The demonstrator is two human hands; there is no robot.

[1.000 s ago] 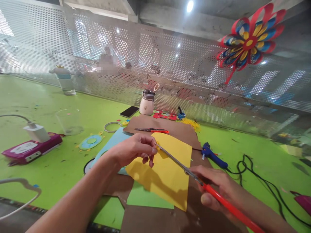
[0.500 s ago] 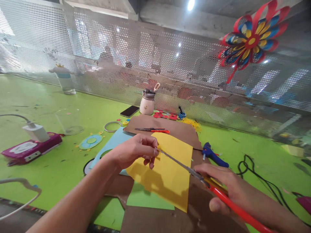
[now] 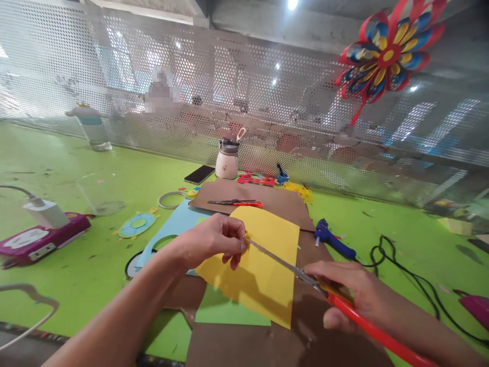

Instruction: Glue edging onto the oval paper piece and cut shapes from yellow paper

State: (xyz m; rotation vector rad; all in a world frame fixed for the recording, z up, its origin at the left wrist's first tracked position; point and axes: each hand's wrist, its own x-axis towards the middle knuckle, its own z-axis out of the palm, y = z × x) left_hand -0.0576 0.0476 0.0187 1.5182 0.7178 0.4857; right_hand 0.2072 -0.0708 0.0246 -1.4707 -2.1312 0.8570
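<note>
My left hand [image 3: 219, 239] is closed in a pinch above the yellow paper [image 3: 271, 260]. A small piece of yellow paper [image 3: 248, 236] shows at its fingertips, mostly hidden by the fingers. In my right hand [image 3: 353, 285] are scissors [image 3: 367, 318] with red and yellow handles. Their long blades look nearly together, and the tips reach the left fingertips. Under the yellow sheet lie a green sheet [image 3: 229, 311] and brown cardboard [image 3: 229, 344]. Light blue paper [image 3: 171, 224] with a round cut-out lies to the left of the yellow sheet.
Orange-handled scissors [image 3: 237, 203] lie on the cardboard behind. A blue glue gun [image 3: 334, 240] with a black cord is on the right. Farther back stand a white bottle [image 3: 226, 162] and a phone [image 3: 199, 174]. Left are a clear cup [image 3: 101, 196] and a purple power strip [image 3: 44, 239].
The whole view has shifted slightly, so things on the table appear a little farther left. Both hands keep nearly the same pose, with the scissor tips still at the left fingertips.
</note>
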